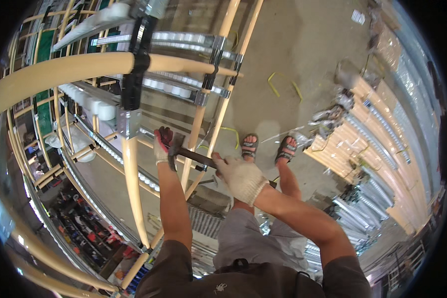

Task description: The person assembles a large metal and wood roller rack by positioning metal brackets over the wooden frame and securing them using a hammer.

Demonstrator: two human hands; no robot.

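My right hand [239, 175], in a pale knit work glove, is wrapped round the dark handle of a hammer [198, 158]. The hammer lies across in front of me, its head to the left. My left hand [163, 144], gloved with red and dark fingers, is just beside the hammer head. Its fingers look curled; what they hold, if anything, is hidden. Left of it stands a cream-coloured pipe [130, 181] with a metal bracket [128, 124] at its upper end. Black joints [136, 64] clamp the cream pipes of a rack together.
Roller tracks [184, 37] with white wheels run across the rack at the left. Bundled cream pipes [362, 129] and metal roller rails [362, 211] lie on the floor at right. Yellow strap pieces [274, 85] lie on the concrete. A bin of small parts [84, 223] is at lower left.
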